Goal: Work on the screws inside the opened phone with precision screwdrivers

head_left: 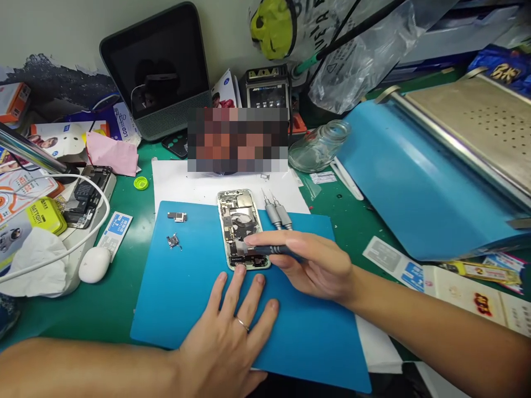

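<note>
An opened phone (238, 221) with its insides showing lies on a blue mat (186, 287). My left hand (232, 326) lies flat on the mat, fingers spread, one fingertip touching the phone's near end. My right hand (315, 262) grips a dark screwdriver (265, 250) whose tip rests on the phone's lower part. Two grey screwdrivers (277, 213) lie just right of the phone. Two small removed parts (175, 229) sit on the mat's left side.
A second opened phone (85, 196) and a white mouse (94, 264) sit at the left. A dark speaker (160, 72) stands at the back, a glass jar (319, 145) lies behind the mat, and a blue machine (435, 171) fills the right.
</note>
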`<act>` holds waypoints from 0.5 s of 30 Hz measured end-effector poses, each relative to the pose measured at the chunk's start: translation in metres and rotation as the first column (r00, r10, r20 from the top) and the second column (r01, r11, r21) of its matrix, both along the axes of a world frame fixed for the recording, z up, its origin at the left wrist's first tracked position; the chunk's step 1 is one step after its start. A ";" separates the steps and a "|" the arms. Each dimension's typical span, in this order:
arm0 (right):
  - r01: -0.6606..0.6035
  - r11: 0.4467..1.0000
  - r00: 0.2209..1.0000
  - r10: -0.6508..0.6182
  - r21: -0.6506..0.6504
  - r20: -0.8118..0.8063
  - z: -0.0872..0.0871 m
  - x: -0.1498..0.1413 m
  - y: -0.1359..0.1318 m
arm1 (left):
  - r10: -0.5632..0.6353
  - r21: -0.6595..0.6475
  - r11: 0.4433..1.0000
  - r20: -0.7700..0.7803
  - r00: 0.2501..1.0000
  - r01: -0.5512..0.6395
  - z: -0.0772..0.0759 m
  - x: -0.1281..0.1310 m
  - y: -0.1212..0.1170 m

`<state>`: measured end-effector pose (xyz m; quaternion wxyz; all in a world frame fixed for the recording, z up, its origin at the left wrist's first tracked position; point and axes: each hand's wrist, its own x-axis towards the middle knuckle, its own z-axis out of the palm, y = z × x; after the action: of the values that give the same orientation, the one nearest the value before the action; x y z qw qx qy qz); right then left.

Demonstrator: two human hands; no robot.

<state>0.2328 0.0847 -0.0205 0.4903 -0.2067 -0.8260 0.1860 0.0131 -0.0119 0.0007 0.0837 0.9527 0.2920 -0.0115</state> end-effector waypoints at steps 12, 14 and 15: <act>-0.011 1.000 0.999 0.011 -0.003 -0.049 0.000 -0.008 0.002 | -0.009 0.012 1.000 -0.033 0.999 0.009 0.002 0.004 0.001; -0.011 1.000 0.999 0.011 0.003 -0.048 0.000 -0.008 0.003 | -0.008 0.016 1.000 -0.030 1.000 0.008 0.003 0.004 0.001; -0.014 1.000 0.999 0.015 0.009 -0.046 0.000 -0.008 0.002 | -0.005 0.018 1.000 -0.031 1.000 0.005 0.002 0.004 0.001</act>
<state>0.2252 0.0870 -0.0205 0.5088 -0.1942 -0.8168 0.1906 0.0170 -0.0111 0.0031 0.0705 0.9538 0.2910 -0.0238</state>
